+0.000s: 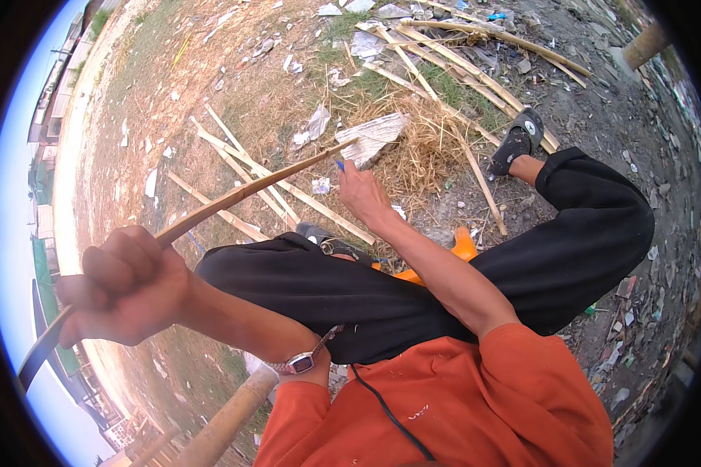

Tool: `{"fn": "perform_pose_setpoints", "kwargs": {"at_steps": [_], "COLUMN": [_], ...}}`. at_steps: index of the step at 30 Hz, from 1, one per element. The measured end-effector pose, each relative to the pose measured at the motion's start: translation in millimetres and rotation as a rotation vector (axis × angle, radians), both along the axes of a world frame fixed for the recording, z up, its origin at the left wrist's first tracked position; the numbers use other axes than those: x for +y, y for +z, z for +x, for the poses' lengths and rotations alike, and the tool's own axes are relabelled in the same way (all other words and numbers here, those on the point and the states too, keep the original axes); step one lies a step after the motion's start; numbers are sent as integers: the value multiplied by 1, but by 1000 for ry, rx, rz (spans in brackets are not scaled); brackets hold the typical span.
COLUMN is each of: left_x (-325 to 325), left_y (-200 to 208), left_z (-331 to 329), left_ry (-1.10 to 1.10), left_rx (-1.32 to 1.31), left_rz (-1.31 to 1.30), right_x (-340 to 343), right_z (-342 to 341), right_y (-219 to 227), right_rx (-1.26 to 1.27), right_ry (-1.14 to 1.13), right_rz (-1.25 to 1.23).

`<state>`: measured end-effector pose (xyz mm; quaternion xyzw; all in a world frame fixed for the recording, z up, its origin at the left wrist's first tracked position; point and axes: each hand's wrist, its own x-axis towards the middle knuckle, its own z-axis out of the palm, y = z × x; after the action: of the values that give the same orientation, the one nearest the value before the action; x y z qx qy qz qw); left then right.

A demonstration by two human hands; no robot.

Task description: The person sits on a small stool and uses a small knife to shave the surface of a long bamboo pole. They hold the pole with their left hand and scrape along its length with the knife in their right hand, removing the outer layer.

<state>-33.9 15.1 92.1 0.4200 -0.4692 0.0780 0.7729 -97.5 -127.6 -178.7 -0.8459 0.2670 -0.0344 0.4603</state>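
Observation:
My left hand [128, 284], raised at the left, is closed in a fist around a long bamboo strip [245, 191]. The strip slants up to the right, and its far end lies just above my right hand [362, 194]. That hand is closed too, held low over the ground between my knees. A small blue tip [340, 165] sticks out of it; the rest of that thing is hidden in the fingers. A pale, weathered board [374, 138] lies on the ground beyond.
Split bamboo pieces [241, 167] lie crossed at the left, and more bamboo strips [467, 74] at the far right. Dry straw [428, 148] is heaped by my sandalled foot [522, 136]. An orange plastic object [465, 244] shows between my legs. A thick bamboo pole [230, 420] stands at lower left.

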Motion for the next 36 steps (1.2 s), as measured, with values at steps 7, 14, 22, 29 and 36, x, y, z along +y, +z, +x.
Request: {"fn": "perform_pose_setpoints", "kwargs": {"at_steps": [7, 14, 22, 29, 36], "left_x": [5, 3, 13, 0, 1], "left_y": [1, 1, 1, 3, 2], "left_z": [8, -3, 6, -1, 1], "left_ry": [-97, 201, 57, 14, 249], "left_rx": [38, 152, 96, 60, 108], "left_rz": [0, -53, 16, -24, -44], "right_x": [-13, -18, -39, -35, -75], "right_z": [4, 14, 15, 20, 4], "right_y": [-17, -30, -91, -109, -142], "right_rx": [27, 71, 166, 258, 406], "right_ry": [15, -31, 4, -38, -24], "right_rz": [32, -73, -99, -129, -142]}}
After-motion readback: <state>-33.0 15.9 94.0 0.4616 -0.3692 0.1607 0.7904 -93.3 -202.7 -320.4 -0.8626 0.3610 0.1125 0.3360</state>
